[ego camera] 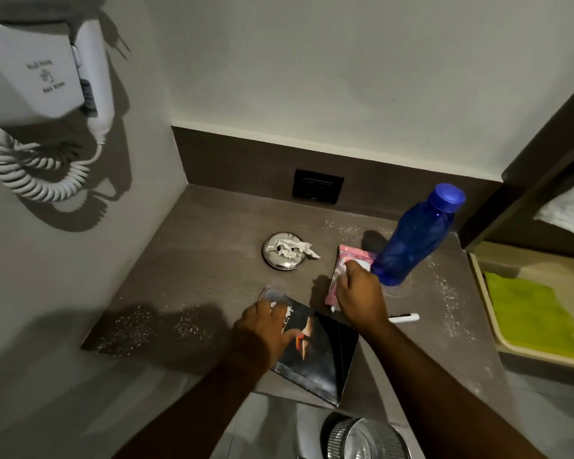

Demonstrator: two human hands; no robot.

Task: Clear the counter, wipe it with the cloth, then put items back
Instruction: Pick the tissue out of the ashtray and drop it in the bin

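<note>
A dark wooden counter (196, 246) is dusted with white specks. My left hand (265, 326) rests on a dark book (318, 356) near the front edge, fingers over its cover. My right hand (360, 293) grips a pink packet (352, 256) lying beside a blue water bottle (411, 240). A round metal ashtray (280, 251) holding crumpled white paper (295, 247) sits in the middle. A black and white pen (405, 318) lies right of my right wrist. A yellow-green cloth (527, 313) lies in a tray (487, 313) at the right.
A wall-mounted hair dryer (47, 67) with a coiled cord (24, 164) hangs on the left wall. A black socket (317, 186) sits in the back panel. A ribbed metal bin (365, 438) stands below the counter's front edge.
</note>
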